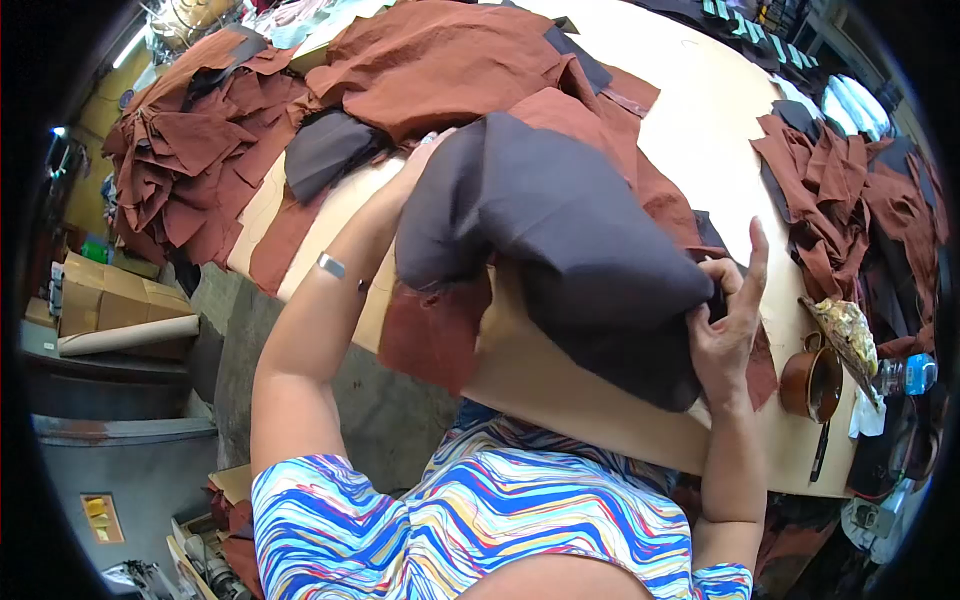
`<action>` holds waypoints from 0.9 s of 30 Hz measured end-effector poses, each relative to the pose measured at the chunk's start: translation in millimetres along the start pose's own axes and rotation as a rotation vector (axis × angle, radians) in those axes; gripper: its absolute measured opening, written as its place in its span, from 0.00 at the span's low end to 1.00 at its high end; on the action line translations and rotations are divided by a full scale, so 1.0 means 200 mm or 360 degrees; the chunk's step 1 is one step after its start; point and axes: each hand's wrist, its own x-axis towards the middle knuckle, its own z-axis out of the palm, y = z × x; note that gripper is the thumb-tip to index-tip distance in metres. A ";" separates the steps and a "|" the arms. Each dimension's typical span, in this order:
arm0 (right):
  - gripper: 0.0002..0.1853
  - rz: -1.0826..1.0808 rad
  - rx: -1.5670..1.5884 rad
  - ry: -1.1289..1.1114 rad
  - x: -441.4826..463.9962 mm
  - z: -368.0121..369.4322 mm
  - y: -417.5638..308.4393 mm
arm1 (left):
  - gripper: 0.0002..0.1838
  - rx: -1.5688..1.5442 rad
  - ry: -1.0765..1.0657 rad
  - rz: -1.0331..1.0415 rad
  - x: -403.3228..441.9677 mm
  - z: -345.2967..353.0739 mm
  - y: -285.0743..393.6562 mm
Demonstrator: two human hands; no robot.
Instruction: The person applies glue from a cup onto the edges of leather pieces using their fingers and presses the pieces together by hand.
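A dark grey-black fabric piece (pixel 590 240) billows up over the near part of the table between my hands. At its right edge, my right hand (pixel 728 325) pinches the cloth between thumb and curled fingers, with one finger sticking up. My left hand (pixel 425 155) reaches in at the cloth's far left side, and its fingers are mostly hidden behind the folds. A reddish-brown fabric flap (pixel 435 335) hangs below the dark cloth near the table edge. Beyond my hands lies a large heap of reddish-brown fabric (pixel 440 65).
More brown fabric piles lie at the left (pixel 190 150) and right (pixel 830 190) of the tan table (pixel 690 110). On the right stand a brown pot (pixel 811 380), a dark pen (pixel 820 452) and a blue-capped bottle (pixel 908 375). Cardboard boxes (pixel 120 300) sit at the left.
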 end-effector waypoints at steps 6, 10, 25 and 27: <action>0.49 -0.0047 -0.0075 -0.0037 -0.03 0.00 0.00 | 0.23 0.0586 -0.0149 0.0004 0.13 -0.36 0.18; 0.49 -0.0093 -0.0093 -0.0100 -0.03 0.02 0.05 | 0.17 0.1102 -0.0102 0.0026 0.12 -0.48 -0.06; 0.45 -0.0642 -0.0281 -0.0419 -0.07 0.05 -0.07 | 0.24 -0.0334 -0.0107 -0.0127 0.08 -0.85 0.93; 0.43 -0.0657 -0.0251 -0.0453 -0.06 0.02 -0.11 | 0.27 -0.0108 -0.0368 0.0484 0.00 -0.83 1.20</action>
